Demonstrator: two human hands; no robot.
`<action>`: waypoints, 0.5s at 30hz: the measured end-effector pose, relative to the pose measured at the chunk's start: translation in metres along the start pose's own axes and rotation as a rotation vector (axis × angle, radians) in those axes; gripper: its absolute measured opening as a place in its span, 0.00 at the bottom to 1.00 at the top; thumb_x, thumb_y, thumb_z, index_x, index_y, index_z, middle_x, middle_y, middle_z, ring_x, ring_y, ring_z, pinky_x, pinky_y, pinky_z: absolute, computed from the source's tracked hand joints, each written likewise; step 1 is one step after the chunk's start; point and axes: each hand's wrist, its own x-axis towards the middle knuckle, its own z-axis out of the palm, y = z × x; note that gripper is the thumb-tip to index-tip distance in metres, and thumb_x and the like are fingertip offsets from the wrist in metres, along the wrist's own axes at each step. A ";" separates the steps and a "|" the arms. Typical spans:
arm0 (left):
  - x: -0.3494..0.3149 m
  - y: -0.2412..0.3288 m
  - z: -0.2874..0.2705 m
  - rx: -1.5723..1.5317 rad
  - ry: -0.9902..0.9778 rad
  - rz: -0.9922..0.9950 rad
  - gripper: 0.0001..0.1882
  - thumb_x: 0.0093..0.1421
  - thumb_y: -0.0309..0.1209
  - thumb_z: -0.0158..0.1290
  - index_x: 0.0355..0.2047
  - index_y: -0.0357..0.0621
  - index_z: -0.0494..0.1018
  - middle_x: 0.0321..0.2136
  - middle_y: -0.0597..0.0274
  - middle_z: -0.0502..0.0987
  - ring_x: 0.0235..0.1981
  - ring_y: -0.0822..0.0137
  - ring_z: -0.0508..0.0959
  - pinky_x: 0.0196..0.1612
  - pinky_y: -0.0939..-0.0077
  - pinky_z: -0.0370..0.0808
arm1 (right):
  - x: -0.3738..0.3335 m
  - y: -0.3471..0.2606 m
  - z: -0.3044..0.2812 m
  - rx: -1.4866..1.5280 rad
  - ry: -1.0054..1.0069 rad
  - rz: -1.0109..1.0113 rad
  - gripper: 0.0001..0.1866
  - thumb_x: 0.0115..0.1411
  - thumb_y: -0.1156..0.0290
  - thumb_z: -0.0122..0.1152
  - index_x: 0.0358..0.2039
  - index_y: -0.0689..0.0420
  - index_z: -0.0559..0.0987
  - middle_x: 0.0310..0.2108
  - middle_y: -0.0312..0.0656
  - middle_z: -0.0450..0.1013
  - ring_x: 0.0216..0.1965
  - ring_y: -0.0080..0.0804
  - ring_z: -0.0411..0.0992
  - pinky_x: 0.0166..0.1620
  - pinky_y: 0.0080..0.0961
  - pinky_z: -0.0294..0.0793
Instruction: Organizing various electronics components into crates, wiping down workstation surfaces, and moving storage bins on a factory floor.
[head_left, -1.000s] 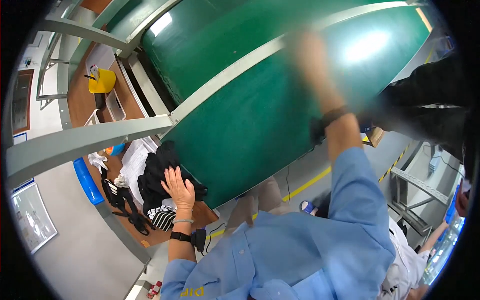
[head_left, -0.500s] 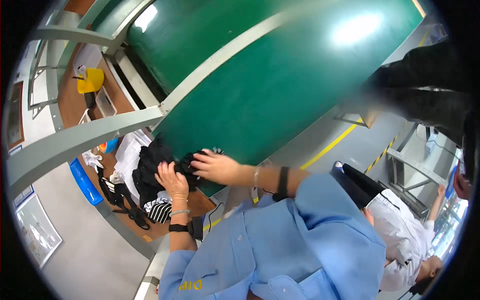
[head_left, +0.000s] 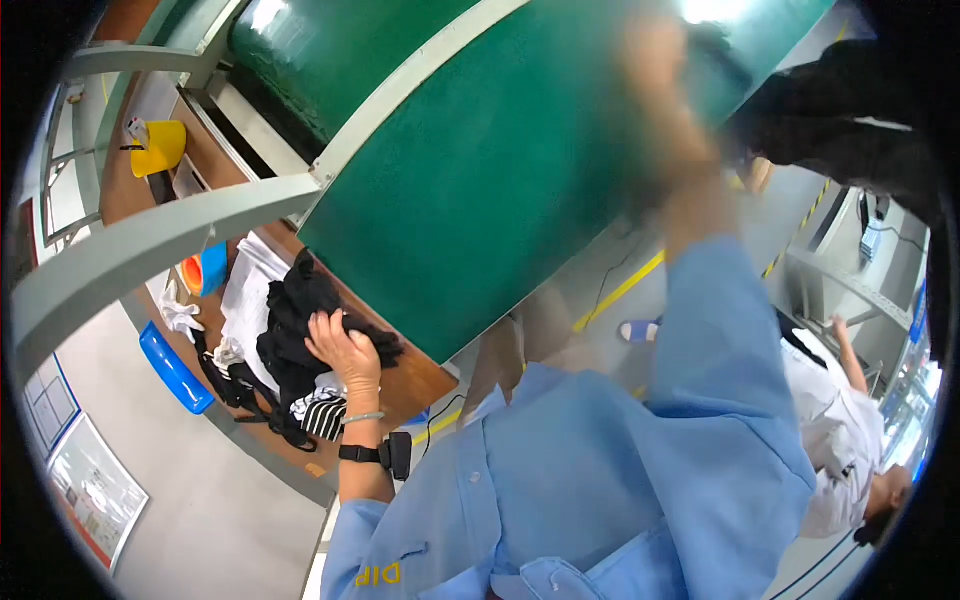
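My left hand point(head_left: 345, 350) rests on a bunched pile of black cloth point(head_left: 288, 320), its fingers bent and pressed into the fabric. A loose end of that cloth sticks out past the hand toward the green work surface point(head_left: 470, 210). Far out over the same surface reaches my right hand point(head_left: 655, 60), smeared by motion. Its fingers cannot be made out. Close to it is a blurred dark patch point(head_left: 722, 55) whose kind does not show. Striped black-and-white fabric point(head_left: 322, 415) lies just below my left hand.
White sheets point(head_left: 250, 290), a blue-and-orange container point(head_left: 205, 270), white gloves point(head_left: 180, 312) and black straps lie along the brown bench. A blue tray point(head_left: 175, 368) sits at its left edge, a yellow bin point(head_left: 160, 148) farther off. Grey frame bars point(head_left: 180, 225) cross above. A person in white point(head_left: 835, 430) is at right.
My right hand has left the black cloth and swung far up and right across the green surface. My left hand stays on the pile. The view has shifted slightly.
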 end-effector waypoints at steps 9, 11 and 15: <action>0.015 0.005 -0.001 -0.038 0.038 0.015 0.22 0.52 0.30 0.44 0.50 0.46 0.64 0.55 0.55 0.62 0.60 0.54 0.59 0.59 0.43 0.50 | -0.387 -0.124 -0.037 0.811 0.230 -1.046 0.08 0.47 0.70 0.54 0.29 0.52 0.76 0.34 0.40 0.68 0.40 0.39 0.66 0.39 0.40 0.68; 0.014 0.003 -0.002 -0.044 0.046 0.023 0.22 0.53 0.30 0.44 0.51 0.46 0.63 0.55 0.55 0.62 0.60 0.55 0.58 0.59 0.43 0.49 | -0.420 -0.110 -0.032 0.904 0.392 -1.118 0.08 0.47 0.70 0.54 0.29 0.52 0.76 0.34 0.40 0.69 0.40 0.38 0.66 0.41 0.42 0.67; 0.009 -0.003 -0.003 -0.041 0.045 0.017 0.22 0.54 0.30 0.43 0.52 0.47 0.63 0.56 0.57 0.62 0.61 0.56 0.57 0.60 0.45 0.48 | -0.378 -0.060 -0.022 0.818 0.222 -1.201 0.11 0.43 0.70 0.57 0.31 0.51 0.76 0.34 0.36 0.70 0.40 0.33 0.67 0.42 0.40 0.63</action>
